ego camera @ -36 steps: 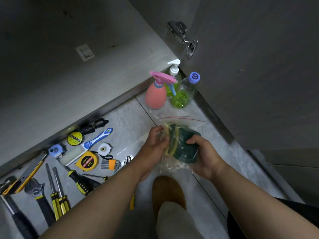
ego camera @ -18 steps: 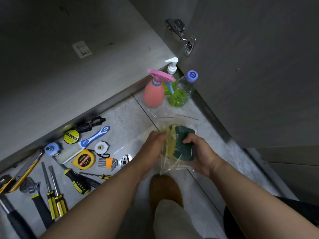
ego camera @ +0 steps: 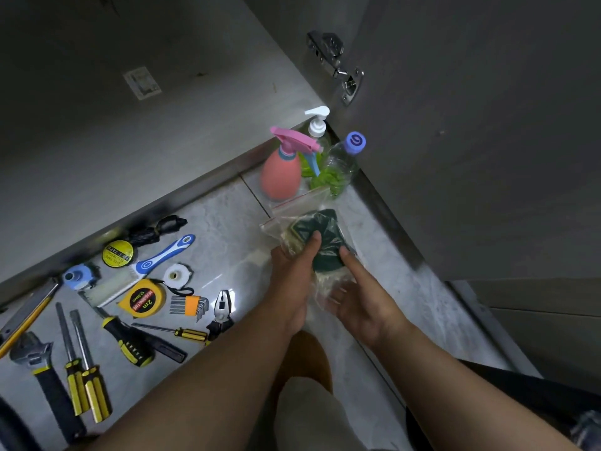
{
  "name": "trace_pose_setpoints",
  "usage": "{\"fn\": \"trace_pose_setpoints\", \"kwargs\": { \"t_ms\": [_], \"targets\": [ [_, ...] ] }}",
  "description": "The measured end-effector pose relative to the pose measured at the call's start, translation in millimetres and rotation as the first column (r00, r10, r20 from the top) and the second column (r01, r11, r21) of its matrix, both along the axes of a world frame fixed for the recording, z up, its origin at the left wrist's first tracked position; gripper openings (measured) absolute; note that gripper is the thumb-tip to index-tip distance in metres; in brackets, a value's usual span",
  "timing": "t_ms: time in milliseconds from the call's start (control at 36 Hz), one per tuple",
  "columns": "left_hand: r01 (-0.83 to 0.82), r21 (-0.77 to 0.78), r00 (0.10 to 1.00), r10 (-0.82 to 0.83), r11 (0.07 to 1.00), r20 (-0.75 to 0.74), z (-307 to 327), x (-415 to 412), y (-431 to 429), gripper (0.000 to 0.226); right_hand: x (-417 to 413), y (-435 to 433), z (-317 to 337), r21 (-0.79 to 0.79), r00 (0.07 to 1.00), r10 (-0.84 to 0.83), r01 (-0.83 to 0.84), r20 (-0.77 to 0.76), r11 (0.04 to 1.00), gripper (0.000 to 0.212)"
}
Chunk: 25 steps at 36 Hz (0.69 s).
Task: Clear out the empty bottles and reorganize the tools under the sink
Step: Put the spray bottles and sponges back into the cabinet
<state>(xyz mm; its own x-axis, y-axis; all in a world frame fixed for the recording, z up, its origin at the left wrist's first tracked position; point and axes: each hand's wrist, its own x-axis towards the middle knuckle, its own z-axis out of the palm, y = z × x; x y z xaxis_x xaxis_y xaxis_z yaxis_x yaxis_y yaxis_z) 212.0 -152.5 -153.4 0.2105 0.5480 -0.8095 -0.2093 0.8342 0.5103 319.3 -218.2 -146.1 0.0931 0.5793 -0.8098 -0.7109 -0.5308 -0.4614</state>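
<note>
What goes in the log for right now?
left hand: holds bag | right hand: holds bag | sponges: in bag | tools: on floor

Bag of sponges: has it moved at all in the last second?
Yes, slightly. The bag of sponges has shifted away from the person and now sits closer to the pink spray bottle standing on the floor.

Left floor: crowded with tools, among them tape measure [ego camera: 141, 299], hex keys [ego camera: 188, 306], pliers [ego camera: 222, 307] and screwdrivers [ego camera: 81, 369]. Far right corner: pink spray bottle [ego camera: 281, 174], pump bottle [ego camera: 317, 125] and clear bottle [ego camera: 338, 164] bunched beside open door [ego camera: 471, 141], which walls the right. Bare tile strip [ego camera: 221, 216] between tools and bottles leads to cabinet floor [ego camera: 195, 118]. Centre: left hand [ego camera: 289, 281] and right hand [ego camera: 361, 304] gripping plastic bag [ego camera: 325, 232], near bottles.
</note>
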Motion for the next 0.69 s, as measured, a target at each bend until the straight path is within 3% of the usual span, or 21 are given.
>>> {"fn": "trace_pose_setpoints", "kwargs": {
  "t_ms": [139,250,333,444,556,639,694],
  "targets": [
    [0.26,-0.024,0.95,-0.26,0.965,-0.175,8,17,6,0.084,1,3,-5,0.002,0.972,-0.204,0.206,-0.12,0.979,0.042],
    [0.45,0.065,0.88,-0.43,0.891,-0.202,8,10,18,0.048,22,6,-13,-0.105,0.952,-0.291,0.3,0.092,0.948,0.046],
    [0.564,0.11,0.786,-0.492,0.818,-0.375,2,-7,28,0.052,40,13,-17,-0.17,0.918,-0.3,0.349,0.259,0.921,0.051],
    [0.634,0.152,0.708,-0.492,0.758,-0.507,-1,-33,36,0.035,51,31,-14,-0.152,0.868,-0.362,0.431,0.341,0.89,0.061],
    [0.72,0.229,0.588,-0.401,0.655,-0.703,-6,-67,33,0.021,47,39,-18,-0.222,0.804,-0.286,0.452,0.522,0.864,0.069],
    [0.794,0.249,0.488,-0.337,0.554,-0.805,-9,-97,28,0.017,44,35,-23,-0.368,0.694,-0.097,0.488,0.713,0.791,0.107],
    [0.835,0.23,0.418,-0.304,0.5,-0.856,-8,-119,25,0.018,40,31,-24,-0.462,0.622,0.048,0.526,0.782,0.714,0.119]
  ]
}}
